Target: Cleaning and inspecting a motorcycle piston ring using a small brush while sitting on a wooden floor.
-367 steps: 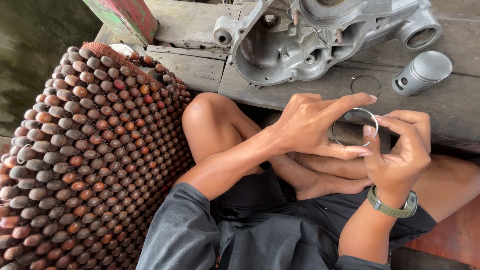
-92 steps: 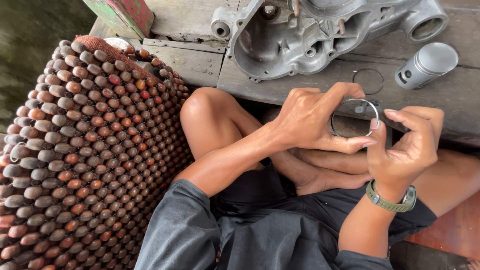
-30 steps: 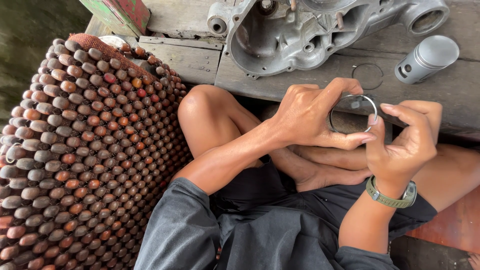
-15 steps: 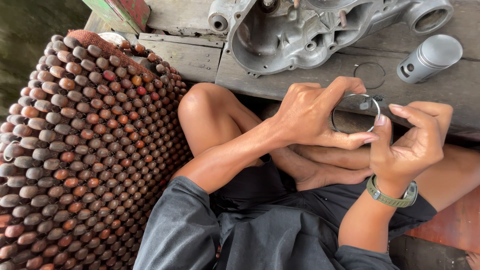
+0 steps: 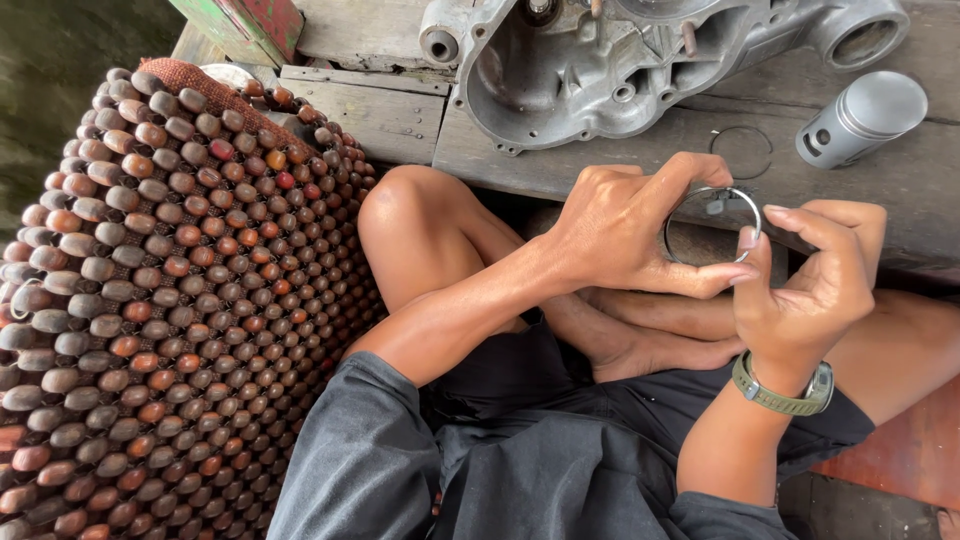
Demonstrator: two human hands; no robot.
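I hold a thin metal ring (image 5: 741, 203) up in front of me, over my crossed legs. My left hand (image 5: 630, 230) grips it between the index finger on top and the thumb below. My right hand (image 5: 810, 275), with a green watch on its wrist, touches the ring's right side with the thumb tip, its fingers curled. A grey metal piston (image 5: 862, 117) lies on the wooden bench (image 5: 380, 120) beyond my hands, and a second thin ring (image 5: 741, 152) lies flat beside it.
A large grey cast-metal engine case (image 5: 600, 60) rests on the bench at the top. A wooden bead seat mat (image 5: 140, 300) covers the left side. A red and green painted wooden piece (image 5: 245, 22) is at the top left.
Both hands have stayed on the ring with only small finger shifts; my right thumb now presses on its right edge. The view has drifted slightly.
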